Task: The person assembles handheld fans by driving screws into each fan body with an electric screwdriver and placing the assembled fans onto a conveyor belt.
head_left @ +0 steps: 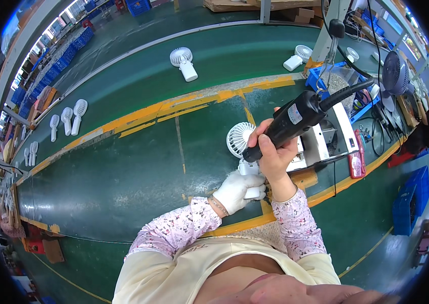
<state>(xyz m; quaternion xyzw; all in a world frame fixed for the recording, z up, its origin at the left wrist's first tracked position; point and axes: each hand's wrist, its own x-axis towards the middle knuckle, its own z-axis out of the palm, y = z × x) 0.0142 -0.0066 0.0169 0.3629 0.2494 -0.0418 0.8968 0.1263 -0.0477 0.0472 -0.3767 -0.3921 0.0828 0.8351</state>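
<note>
Here, just right of frame centre, a small white handheld fan [241, 144] stands held on the tabletop [123, 172]: the gloved left hand [237, 190] is clenched around its handle, and the bare right hand [273, 152] grips a black corded power screwdriver [290, 121], tip down at the fan's neck. Fastening looks under way, not finished; how many screws are in cannot be read. Outward, finished-looking fans [67, 120] ride the green conveyor belt [234, 50] across the upper frame, with blue crates [67, 55] upper left.

Single head-worn fisheye view, looking steeply down, close over the green workbench [123, 172], edges bowed
</note>
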